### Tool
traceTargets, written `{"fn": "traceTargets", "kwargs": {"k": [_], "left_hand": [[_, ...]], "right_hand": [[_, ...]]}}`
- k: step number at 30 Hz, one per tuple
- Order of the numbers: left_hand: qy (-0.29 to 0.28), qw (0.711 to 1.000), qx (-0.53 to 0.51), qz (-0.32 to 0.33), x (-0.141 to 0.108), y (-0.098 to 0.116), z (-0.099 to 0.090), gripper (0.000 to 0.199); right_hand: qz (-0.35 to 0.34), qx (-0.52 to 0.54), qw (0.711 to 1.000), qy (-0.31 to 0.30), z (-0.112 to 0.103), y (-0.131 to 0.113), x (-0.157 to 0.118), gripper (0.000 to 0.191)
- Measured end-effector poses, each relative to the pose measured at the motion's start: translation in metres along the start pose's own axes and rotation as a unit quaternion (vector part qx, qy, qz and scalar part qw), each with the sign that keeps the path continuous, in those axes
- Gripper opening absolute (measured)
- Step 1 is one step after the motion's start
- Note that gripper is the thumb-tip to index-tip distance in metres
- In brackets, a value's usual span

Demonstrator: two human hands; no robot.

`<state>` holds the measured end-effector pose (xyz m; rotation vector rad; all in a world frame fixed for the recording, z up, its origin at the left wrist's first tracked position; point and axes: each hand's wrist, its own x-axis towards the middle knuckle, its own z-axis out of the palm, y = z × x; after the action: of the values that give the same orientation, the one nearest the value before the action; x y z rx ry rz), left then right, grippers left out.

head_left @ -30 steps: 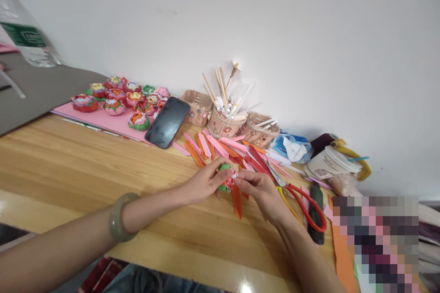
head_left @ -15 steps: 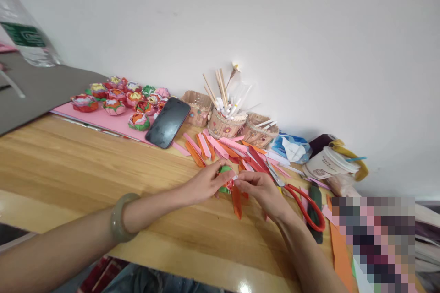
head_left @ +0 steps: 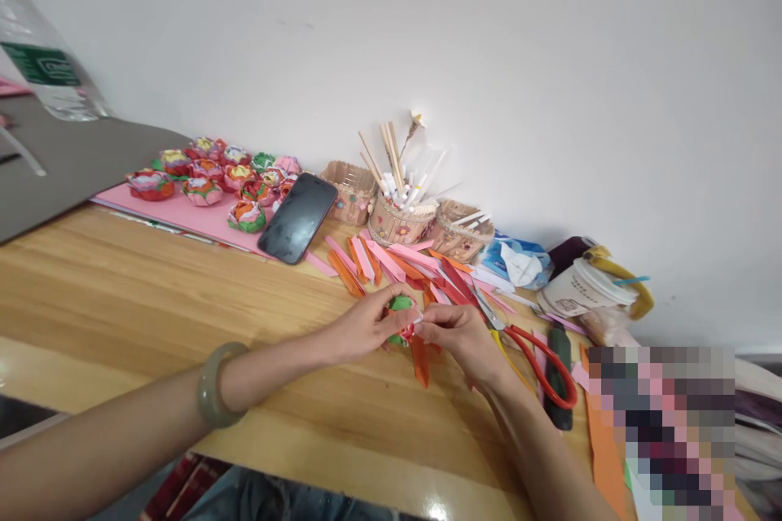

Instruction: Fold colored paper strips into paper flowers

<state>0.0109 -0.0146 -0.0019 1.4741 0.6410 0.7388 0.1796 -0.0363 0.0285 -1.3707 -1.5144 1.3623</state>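
Note:
A small green, pink and orange folded-paper flower [head_left: 401,306] is pinched in my left hand [head_left: 372,319], thumb on its near side. The fingertips of my right hand [head_left: 455,334] are pressed together at its right edge, at a small white piece too covered to make out fully. An orange folded paper strip [head_left: 420,360] hangs or lies just below the flower. Behind both hands spreads a pile of pink, orange and red folded paper strips [head_left: 397,260]. Red-handled scissors [head_left: 543,358] lie to the right of my right hand, their blades toward the pile.
Several finished paper flowers [head_left: 203,190] sit on a pink sheet [head_left: 147,207] at the left, with a phone [head_left: 298,218] beside them. Decorated baskets [head_left: 400,224] line the wall. A tissue pack [head_left: 519,260], a white cup [head_left: 577,291] and a dark green tool [head_left: 559,407] are at the right.
My right fingertips have shifted very slightly at the flower's edge, and a little more of its green shows. Both hands otherwise keep their place.

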Motion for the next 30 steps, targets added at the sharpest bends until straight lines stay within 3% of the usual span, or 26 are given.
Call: {"fn": "traceTargets", "kwargs": {"k": [11, 16, 20, 25, 30], "left_hand": [[-0.005, 1.0, 0.021, 0.018, -0.001, 0.002, 0.002, 0.044], [0.042, 0.999, 0.002, -0.006, 0.0, 0.0, 0.003, 0.047], [0.105, 0.994, -0.029, -0.005, 0.002, 0.001, 0.003, 0.053], [0.15, 0.98, -0.119, -0.056, 0.003, 0.004, 0.003, 0.065], [0.156, 0.97, -0.18, -0.05, 0.004, -0.001, 0.003, 0.061]], "right_hand": [[0.003, 0.011, 1.0, 0.013, 0.005, 0.003, 0.002, 0.017], [-0.044, -0.06, 0.996, 0.05, 0.008, -0.005, -0.003, 0.019], [-0.122, -0.154, 0.972, 0.126, 0.011, -0.005, -0.008, 0.016], [-0.224, -0.209, 0.931, 0.199, 0.012, -0.005, -0.012, 0.018], [-0.332, -0.29, 0.88, 0.176, 0.016, -0.003, -0.015, 0.023]]}}
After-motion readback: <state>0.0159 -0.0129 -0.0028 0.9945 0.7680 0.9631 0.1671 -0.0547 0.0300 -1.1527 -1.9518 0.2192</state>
